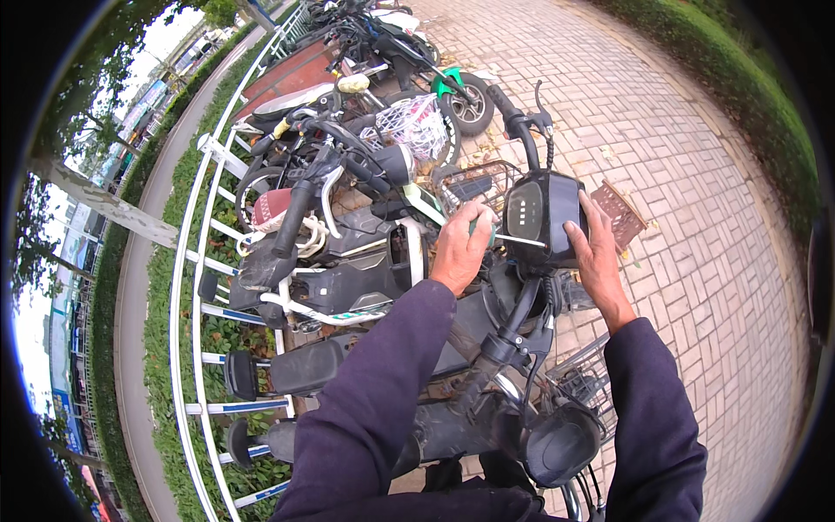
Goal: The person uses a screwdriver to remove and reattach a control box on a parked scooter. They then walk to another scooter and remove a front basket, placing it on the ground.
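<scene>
My left hand [464,247] is closed round the green handle of a screwdriver [520,241]. Its thin metal shaft points right, with the tip at the lower edge of a black dashboard housing [557,202] on an electric bike's handlebar. A dark display panel [524,209] shows on the housing's left face. My right hand [598,261] grips the right side of that housing, thumb on the near face and fingers along the side. The handlebar's far grip [505,101] sticks up beyond the housing, and the near grip [474,385] lies below my left hand.
Several parked electric bikes [344,287] stand close together on the left, along a white metal railing [177,348]. Another bike's black front [561,444] is just in front of me. Brick paving [696,348] stretches to the right, up to a hedge [739,96].
</scene>
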A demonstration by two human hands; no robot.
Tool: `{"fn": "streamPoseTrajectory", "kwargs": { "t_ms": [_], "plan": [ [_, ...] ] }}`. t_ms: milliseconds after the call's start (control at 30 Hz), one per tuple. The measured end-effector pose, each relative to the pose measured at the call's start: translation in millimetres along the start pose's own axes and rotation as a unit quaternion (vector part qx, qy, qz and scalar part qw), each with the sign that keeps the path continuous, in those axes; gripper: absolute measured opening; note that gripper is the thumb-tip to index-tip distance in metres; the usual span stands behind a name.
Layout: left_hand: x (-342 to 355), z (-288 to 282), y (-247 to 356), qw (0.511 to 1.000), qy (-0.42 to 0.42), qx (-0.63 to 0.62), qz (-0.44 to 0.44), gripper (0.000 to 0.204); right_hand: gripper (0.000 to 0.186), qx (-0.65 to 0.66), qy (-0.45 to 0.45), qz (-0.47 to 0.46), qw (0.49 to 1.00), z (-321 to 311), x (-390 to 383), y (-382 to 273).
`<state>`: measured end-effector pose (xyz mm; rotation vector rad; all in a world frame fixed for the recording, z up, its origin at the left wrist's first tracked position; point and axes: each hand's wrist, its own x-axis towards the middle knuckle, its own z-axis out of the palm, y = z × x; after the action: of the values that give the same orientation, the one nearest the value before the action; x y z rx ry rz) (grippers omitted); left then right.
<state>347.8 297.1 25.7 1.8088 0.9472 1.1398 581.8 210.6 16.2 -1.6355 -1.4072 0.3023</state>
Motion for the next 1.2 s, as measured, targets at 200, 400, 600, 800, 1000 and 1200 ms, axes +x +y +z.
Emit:
{"fn": "streamPoseTrajectory", "kwargs": {
  "t_ms": [200, 400, 600, 800, 1000, 1200],
  "plan": [
    [5.8, -6.5, 4.1, 0.948, -0.082, -0.108, -0.287, 0.047, 0.058, 0.006, 0.000, 0.001, 1.000, -0.3, 0.9, -0.1],
    [23.8, -9.3, 1.6, 0.931, -0.169, -0.028, -0.321, 0.052, 0.059, 0.009, 0.007, -0.001, 1.000, 2.0, 0.6, 4.1],
    [5.6, 4.6, -3.2, 0.995, -0.017, 0.077, -0.067, 0.033, 0.061, 0.006, -0.006, 0.023, 1.000, -0.4, -2.9, 0.4],
    [1.8, 1.8, 1.7, 0.964, -0.024, -0.170, -0.201, 0.023, 0.060, 0.007, 0.003, 0.008, 1.000, -0.4, -1.1, -5.6],
    [27.7, -9.2, 4.8, 0.913, -0.149, -0.088, -0.370, 0.053, 0.058, 0.028, 0.000, 0.001, 1.000, -1.6, -2.0, -3.3],
    [21.1, 6.5, 7.2, 0.969, -0.067, -0.007, -0.238, 0.046, 0.059, 0.017, 0.016, -0.015, 1.000, 0.7, -0.9, -1.6]
  ]
}}
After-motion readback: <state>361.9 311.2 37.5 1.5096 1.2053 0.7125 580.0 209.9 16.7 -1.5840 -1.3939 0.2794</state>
